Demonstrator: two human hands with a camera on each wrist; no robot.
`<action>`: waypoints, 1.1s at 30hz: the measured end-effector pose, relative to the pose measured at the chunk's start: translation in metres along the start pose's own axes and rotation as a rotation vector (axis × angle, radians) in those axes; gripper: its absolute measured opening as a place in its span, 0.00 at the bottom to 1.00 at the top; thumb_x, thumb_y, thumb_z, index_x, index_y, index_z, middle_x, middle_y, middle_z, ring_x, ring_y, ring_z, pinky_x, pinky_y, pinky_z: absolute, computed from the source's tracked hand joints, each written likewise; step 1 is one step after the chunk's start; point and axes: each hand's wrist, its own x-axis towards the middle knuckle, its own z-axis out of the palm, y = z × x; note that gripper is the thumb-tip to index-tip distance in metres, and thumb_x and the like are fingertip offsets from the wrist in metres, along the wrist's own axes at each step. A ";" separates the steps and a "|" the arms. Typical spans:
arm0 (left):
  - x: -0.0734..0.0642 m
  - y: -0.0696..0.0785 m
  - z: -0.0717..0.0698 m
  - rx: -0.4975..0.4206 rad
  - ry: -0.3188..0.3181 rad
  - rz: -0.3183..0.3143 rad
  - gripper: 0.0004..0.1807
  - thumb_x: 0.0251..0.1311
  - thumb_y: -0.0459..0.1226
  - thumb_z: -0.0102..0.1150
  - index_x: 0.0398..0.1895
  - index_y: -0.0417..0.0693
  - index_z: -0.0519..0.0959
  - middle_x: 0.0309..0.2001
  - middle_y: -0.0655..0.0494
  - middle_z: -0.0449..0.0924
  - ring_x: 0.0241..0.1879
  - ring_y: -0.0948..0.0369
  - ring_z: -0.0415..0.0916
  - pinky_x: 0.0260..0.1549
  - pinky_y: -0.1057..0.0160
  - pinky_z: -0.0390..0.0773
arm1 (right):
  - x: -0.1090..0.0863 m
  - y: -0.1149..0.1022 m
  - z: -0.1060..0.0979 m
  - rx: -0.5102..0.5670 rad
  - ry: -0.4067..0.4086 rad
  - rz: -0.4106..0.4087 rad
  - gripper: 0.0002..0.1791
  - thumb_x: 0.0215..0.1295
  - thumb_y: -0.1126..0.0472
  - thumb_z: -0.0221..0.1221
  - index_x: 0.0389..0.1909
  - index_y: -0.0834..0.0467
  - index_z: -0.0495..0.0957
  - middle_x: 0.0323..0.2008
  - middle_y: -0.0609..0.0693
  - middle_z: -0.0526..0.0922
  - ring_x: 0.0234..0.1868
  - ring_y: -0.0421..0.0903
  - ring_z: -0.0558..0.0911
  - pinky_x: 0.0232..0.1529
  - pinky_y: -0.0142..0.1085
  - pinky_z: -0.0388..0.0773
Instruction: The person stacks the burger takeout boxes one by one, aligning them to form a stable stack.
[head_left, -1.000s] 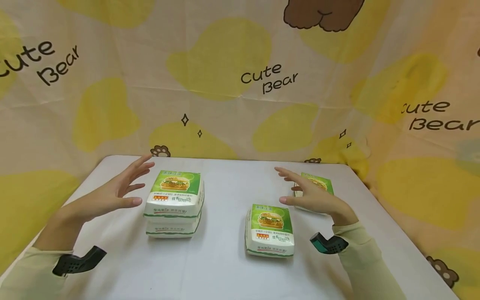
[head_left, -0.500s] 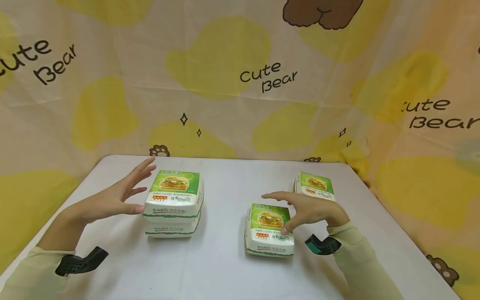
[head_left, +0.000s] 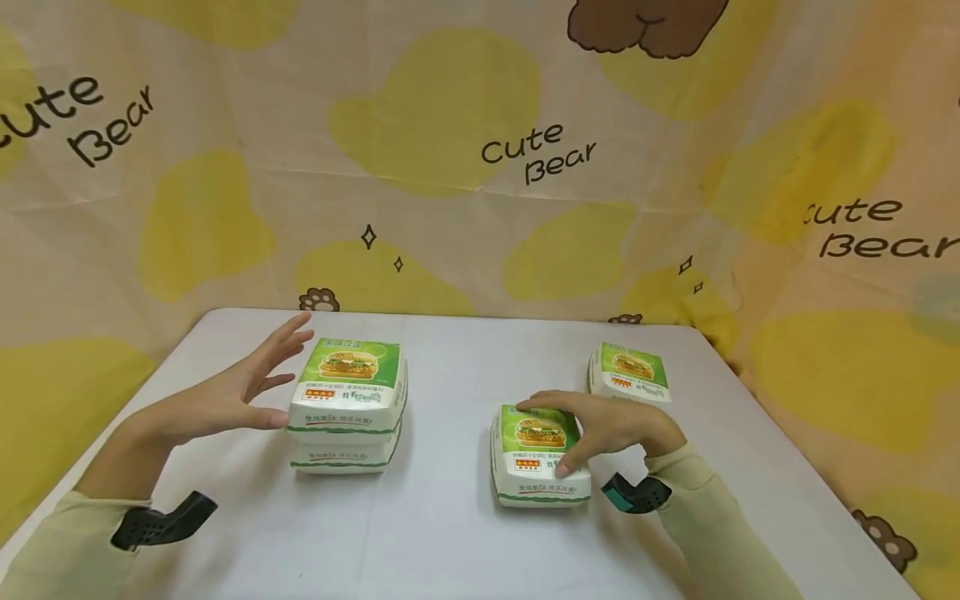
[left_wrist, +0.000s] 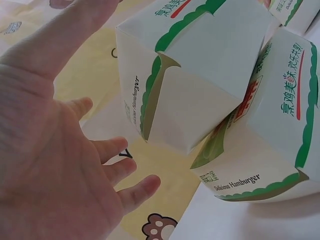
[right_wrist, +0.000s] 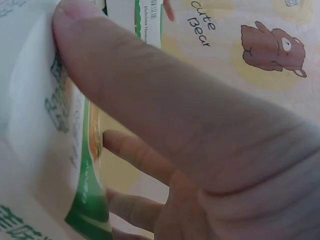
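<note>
Two green-and-white hamburger boxes are stacked at the left, an upper box (head_left: 345, 392) on a lower box (head_left: 337, 457). Beside the stack, my left hand (head_left: 213, 400) stays spread, fingers apart and thumb tip by the upper box's front left corner; whether it touches cannot be told. In the left wrist view the palm (left_wrist: 55, 160) faces both boxes. Right of centre, my right hand (head_left: 611, 423) grips a single hamburger box (head_left: 536, 487) from above, thumb on the near part and fingers over the far side. The right wrist view shows its thumb (right_wrist: 150, 85) across the box (right_wrist: 30, 130).
Another hamburger box (head_left: 630, 367) stands farther back at the right, behind my right hand. All boxes are on a white table (head_left: 435, 533). A printed cloth (head_left: 450, 125) hangs behind the table's far edge.
My right hand has come left and down from near the back right box onto the single box, which has shifted very slightly. My left hand has edged closer to the stack.
</note>
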 end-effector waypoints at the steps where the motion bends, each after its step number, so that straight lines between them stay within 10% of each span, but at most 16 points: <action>1: 0.000 0.000 0.000 -0.001 0.000 -0.005 0.63 0.57 0.31 0.65 0.82 0.69 0.30 0.83 0.45 0.34 0.69 0.89 0.47 0.59 0.75 0.69 | 0.000 0.000 0.000 0.001 -0.003 -0.006 0.53 0.50 0.51 0.77 0.77 0.48 0.61 0.78 0.57 0.58 0.78 0.63 0.56 0.75 0.64 0.53; 8: 0.001 0.000 0.002 -0.006 -0.005 -0.010 0.64 0.56 0.31 0.67 0.82 0.69 0.31 0.83 0.44 0.35 0.80 0.53 0.44 0.59 0.75 0.68 | 0.004 0.003 0.002 0.000 0.004 -0.032 0.53 0.53 0.50 0.76 0.79 0.47 0.58 0.80 0.60 0.53 0.79 0.64 0.53 0.75 0.65 0.52; 12: 0.001 0.001 0.004 -0.019 -0.007 -0.004 0.65 0.54 0.31 0.68 0.82 0.71 0.31 0.83 0.46 0.35 0.76 0.78 0.45 0.60 0.78 0.66 | 0.008 0.005 0.003 0.006 0.020 -0.037 0.53 0.53 0.49 0.75 0.78 0.45 0.58 0.80 0.54 0.55 0.79 0.60 0.56 0.75 0.63 0.53; 14: 0.002 0.001 0.004 -0.024 -0.012 -0.005 0.65 0.54 0.31 0.68 0.82 0.71 0.31 0.83 0.47 0.35 0.78 0.72 0.45 0.60 0.78 0.65 | 0.009 0.005 0.004 0.011 0.032 -0.041 0.53 0.53 0.49 0.75 0.78 0.45 0.58 0.79 0.52 0.57 0.78 0.59 0.58 0.75 0.61 0.54; 19: 0.003 0.000 0.005 -0.019 -0.032 -0.006 0.65 0.55 0.33 0.68 0.82 0.70 0.31 0.83 0.45 0.34 0.76 0.28 0.40 0.59 0.77 0.66 | 0.013 0.006 0.006 0.022 0.085 -0.058 0.52 0.53 0.49 0.76 0.77 0.47 0.59 0.77 0.51 0.61 0.75 0.57 0.63 0.75 0.61 0.57; 33: 0.005 -0.005 0.008 -0.040 -0.043 -0.018 0.66 0.54 0.34 0.69 0.82 0.70 0.30 0.82 0.38 0.34 0.76 0.29 0.37 0.60 0.78 0.65 | 0.019 0.008 0.007 0.046 0.199 -0.041 0.48 0.54 0.51 0.76 0.74 0.53 0.64 0.75 0.56 0.64 0.75 0.59 0.63 0.75 0.62 0.56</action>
